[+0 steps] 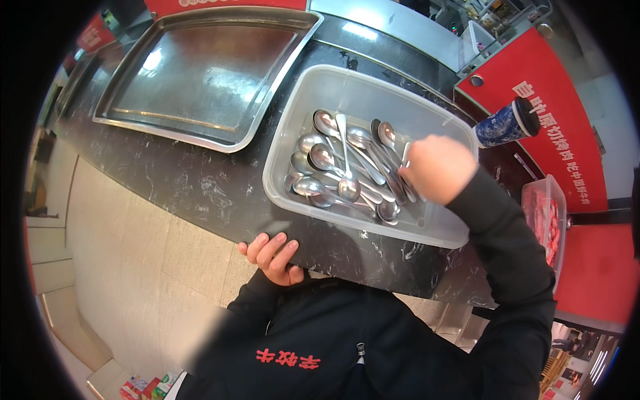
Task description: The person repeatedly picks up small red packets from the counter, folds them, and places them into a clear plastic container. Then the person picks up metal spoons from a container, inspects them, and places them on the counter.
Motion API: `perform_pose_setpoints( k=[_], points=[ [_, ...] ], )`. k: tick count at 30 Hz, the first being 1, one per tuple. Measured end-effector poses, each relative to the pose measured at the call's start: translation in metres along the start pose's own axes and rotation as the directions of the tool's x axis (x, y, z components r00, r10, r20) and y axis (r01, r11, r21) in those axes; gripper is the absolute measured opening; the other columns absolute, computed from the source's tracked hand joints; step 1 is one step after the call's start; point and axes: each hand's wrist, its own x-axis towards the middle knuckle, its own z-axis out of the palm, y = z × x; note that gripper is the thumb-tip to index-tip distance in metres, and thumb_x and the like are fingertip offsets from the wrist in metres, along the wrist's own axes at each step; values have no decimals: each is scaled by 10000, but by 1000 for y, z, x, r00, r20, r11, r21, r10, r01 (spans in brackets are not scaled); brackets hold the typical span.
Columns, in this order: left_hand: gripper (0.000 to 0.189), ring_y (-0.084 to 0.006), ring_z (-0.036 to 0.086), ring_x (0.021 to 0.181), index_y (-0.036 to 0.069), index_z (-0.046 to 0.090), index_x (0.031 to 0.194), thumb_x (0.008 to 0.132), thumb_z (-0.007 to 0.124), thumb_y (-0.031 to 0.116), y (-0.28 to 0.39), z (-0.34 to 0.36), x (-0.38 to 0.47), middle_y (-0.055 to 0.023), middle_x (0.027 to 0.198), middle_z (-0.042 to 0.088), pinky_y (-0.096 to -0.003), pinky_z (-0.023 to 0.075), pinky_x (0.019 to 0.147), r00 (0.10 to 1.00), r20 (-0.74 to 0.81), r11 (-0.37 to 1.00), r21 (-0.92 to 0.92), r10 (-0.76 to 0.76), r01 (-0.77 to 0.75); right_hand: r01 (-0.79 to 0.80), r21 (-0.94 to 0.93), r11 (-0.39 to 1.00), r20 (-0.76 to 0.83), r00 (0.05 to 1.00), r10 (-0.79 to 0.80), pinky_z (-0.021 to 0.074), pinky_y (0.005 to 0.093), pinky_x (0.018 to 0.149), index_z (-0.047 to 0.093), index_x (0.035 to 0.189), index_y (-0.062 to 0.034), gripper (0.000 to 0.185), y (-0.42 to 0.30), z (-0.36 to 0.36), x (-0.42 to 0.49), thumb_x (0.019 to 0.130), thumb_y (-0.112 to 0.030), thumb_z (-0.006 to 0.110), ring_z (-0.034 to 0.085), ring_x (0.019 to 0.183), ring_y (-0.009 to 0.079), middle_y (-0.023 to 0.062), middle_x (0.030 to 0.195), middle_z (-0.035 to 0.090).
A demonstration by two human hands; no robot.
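Note:
Before me on the counter sits a translucent plastic bin [440, 227] with a loose pile of metal spoons [350, 187] in it. Most of the spoon bowls lie to the left, and several handles slant toward the right. My right hand [440, 167], slightly blurred, is curled over the bin's right part beside the handles. Its fingertips are largely hidden, so I cannot tell whether a spoon is in its grasp. At the counter's near edge, my left hand [272, 255] has loosely bent, slightly parted fingers and nothing visible in it.
A large rectangular metal tray [200, 85] lies left of the bin on the dark marbled counter [215, 190]. A blue patterned cup with a dark lid [502, 125] stands to the right. Beyond my right forearm is a clear container of red packets [547, 225]. Red panels bear writing.

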Motion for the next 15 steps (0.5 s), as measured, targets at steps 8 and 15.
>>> perform_pose_setpoints(
  k=[8,15],
  points=[
    [415,-243,496,1408,211,767,1234,1045,480,442,-3,1,-5,-1,1323,704,-488,115,1347,1000,-20,999,-33,21,-21,-106,144,984,72,993,96,593,524,767,776,856,-4,278,13,26,20,960,-258,729,736,838,448,244,832,742],
    [405,-237,489,1418,218,761,1274,1017,522,419,-4,0,-4,9,1349,698,-482,112,1344,1000,-4,997,-75,20,-20,-160,87,983,-137,976,171,590,513,763,785,883,-70,216,25,27,37,947,-274,760,747,869,407,192,851,759]
  ],
)
